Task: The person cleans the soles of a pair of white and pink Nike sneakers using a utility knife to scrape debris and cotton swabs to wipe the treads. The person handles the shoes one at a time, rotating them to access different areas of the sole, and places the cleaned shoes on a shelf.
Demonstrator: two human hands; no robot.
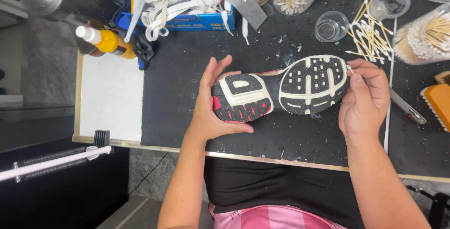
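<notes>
Shoe (pixel 281 90) sole-up on black mat (pixel 178 83), upper hidden | left hand (pixel 213 105) cupped round the heel, fingers spread | right hand (pixel 365 100) at the toe, pinching a cotton swab (pixel 349 69), mostly hidden | swab jars cut off at frame edge

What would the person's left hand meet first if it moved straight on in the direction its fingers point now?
The left hand holds the heel of the upturned black-and-white-soled sneaker, fingers pointing away from the body. Probably nothing soon: bare black mat, then the blue box of white laces. Depth is uncertain.
</notes>
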